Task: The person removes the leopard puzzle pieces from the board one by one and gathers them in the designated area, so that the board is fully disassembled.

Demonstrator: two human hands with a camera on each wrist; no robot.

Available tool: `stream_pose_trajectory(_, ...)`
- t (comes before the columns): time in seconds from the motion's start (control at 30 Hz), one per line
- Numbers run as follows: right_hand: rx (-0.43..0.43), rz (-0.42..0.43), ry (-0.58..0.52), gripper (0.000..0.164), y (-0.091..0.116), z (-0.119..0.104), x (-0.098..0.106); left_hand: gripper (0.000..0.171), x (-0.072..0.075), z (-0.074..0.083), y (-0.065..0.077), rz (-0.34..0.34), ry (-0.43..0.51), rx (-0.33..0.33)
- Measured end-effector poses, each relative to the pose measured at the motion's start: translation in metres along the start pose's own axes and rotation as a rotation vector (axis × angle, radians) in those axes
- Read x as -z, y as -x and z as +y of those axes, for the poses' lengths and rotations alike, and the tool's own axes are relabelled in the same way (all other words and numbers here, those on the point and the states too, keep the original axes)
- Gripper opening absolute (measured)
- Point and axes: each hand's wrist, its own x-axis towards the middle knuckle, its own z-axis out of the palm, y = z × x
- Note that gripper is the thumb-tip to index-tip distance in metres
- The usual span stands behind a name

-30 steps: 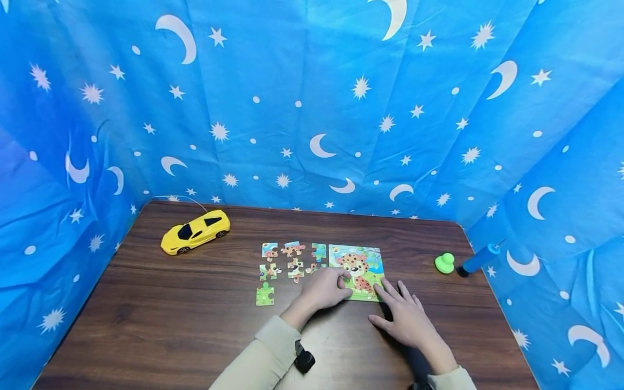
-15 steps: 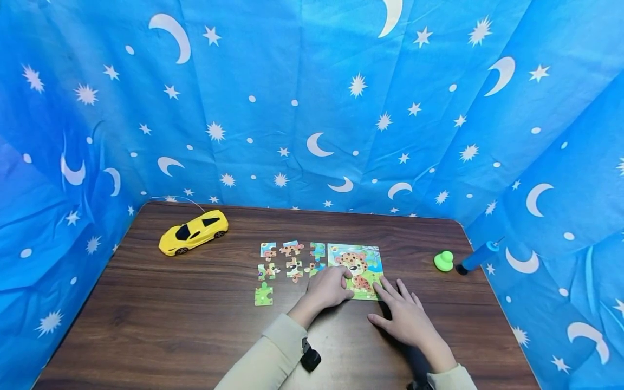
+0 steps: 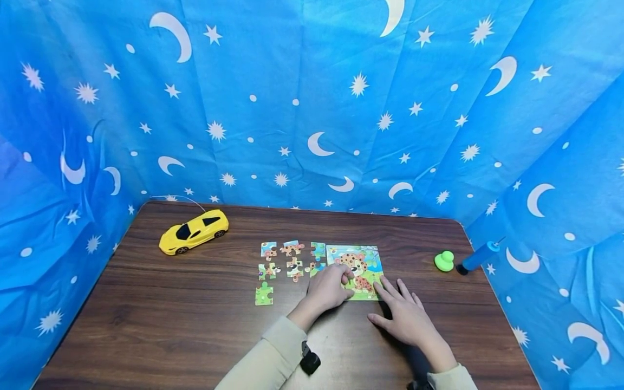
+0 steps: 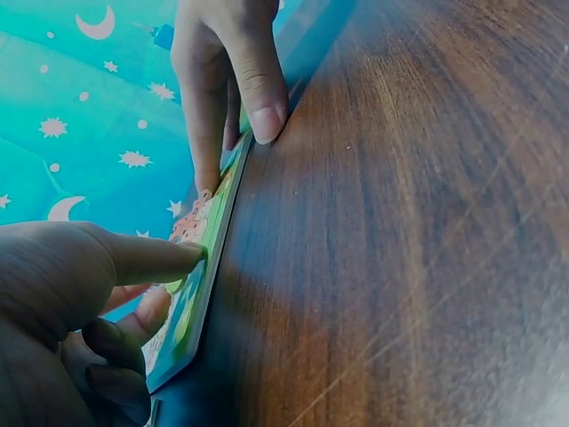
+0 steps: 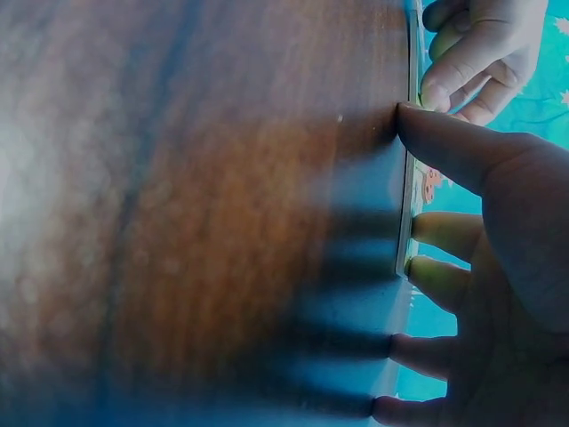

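A jigsaw puzzle (image 3: 370, 259) with a spotted leopard cub lies in its flat board right of the table's middle. My left hand (image 3: 329, 286) is over its lower left part, thumb and curled fingers pinching a green puzzle piece (image 4: 176, 286) at the board's surface. Much of that piece is hidden by the fingers. At the lower right corner my right hand (image 3: 408, 315) is spread, fingertips touching the board's edge and the table beside it. Several loose puzzle pieces (image 3: 294, 267) lie left of the board, one partly behind my left hand.
A yellow toy car (image 3: 195, 233) stands at the back left of the dark wooden table (image 3: 161, 319). Towards the right edge are a light green knobbed object (image 3: 444, 261) and a blue cylinder (image 3: 480, 257). Blue moon-and-star cloth (image 3: 273, 130) hangs around the table.
My left forearm has shifted slightly right, and the fingers keep working at the same part of the puzzle. The right hand and the loose pieces stay in place.
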Motion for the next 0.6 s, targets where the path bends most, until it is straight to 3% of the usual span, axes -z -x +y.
stream_pose_trajectory(0.33,-0.003,-0.027,0.001,0.081,0.000,-0.001,0.001,0.016,0.000,0.000,0.000,0.014,0.032,-0.005)
stream_pose_trajectory(0.6,-0.005,-0.046,-0.008,0.082,0.000,0.001,0.002,0.018,0.013,-0.002,0.003,0.014,0.124,-0.027)
